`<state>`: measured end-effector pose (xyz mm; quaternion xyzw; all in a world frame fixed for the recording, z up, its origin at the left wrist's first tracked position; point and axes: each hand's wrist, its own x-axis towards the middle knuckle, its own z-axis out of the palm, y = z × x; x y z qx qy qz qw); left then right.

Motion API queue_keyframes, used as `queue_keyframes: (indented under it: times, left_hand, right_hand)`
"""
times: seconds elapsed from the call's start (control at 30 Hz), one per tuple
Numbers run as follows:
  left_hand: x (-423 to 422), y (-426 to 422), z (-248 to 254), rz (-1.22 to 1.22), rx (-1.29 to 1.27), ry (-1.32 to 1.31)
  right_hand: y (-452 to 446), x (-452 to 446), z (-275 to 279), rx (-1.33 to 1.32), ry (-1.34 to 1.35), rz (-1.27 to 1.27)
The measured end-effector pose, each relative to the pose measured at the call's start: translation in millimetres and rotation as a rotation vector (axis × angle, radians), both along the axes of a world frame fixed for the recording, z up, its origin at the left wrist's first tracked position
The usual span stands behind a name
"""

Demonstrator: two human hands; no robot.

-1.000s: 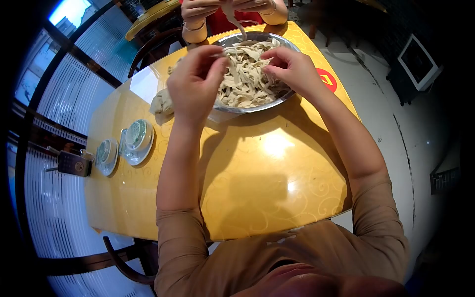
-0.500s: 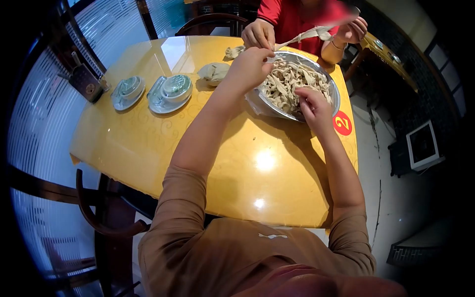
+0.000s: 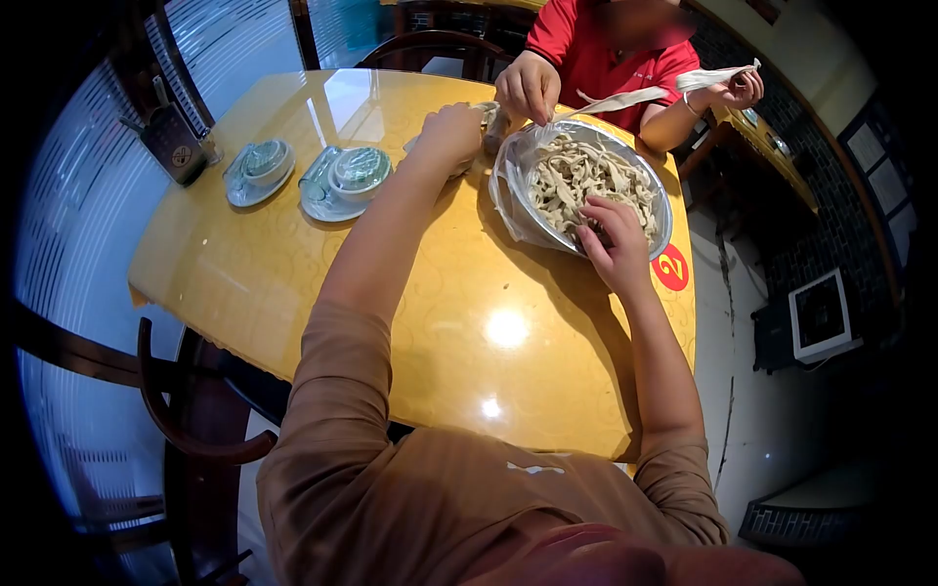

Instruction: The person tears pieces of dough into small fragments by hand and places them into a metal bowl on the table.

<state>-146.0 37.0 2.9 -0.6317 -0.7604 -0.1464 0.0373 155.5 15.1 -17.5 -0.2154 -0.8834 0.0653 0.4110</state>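
Note:
A metal bowl lined with clear plastic holds a heap of pale beige torn strips; I cannot tell what food they are. My right hand rests at the near right side of the heap, fingers slightly curled and thumb apart, with nothing visibly held. Left of the bowl, my left hand is over a pale lump of similar material, mostly covered by the hand. The fingers of that hand are hidden, so their grip does not show.
Opposite, a person in a red shirt stretches a long pale strip between both hands beside the bowl. Two wrapped dish sets stand at the table's left, near a dark utensil holder. A chair is at the near left.
My left hand has moved left from the bowl's rim to the pale lump. My right hand stays in the bowl, its fingers more spread. The other person's strip is pulled out longer.

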Motion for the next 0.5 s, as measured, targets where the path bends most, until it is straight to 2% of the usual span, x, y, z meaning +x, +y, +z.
queue_keyframes:
  times: [0.13,0.27,0.37,0.47,0.5]
  left_hand:
    - [20,19,4,-0.046,-0.219,0.043]
    - [12,60,-35,0.05,-0.186,-0.103]
    - [20,58,-26,0.077,-0.209,-0.133]
    - [14,65,-27,0.119,-0.126,-0.157]
    - [12,65,-22,0.159,-0.099,-0.246]
  right_hand:
    - [-2,1,2,-0.003,0.018,-0.004]
    - [-2,2,1,-0.014,0.037,0.002]
    - [0,3,0,-0.018,0.04,0.001]
    - [0,3,0,-0.018,0.048,0.005]
    - [-1,4,0,-0.022,0.055,0.006]
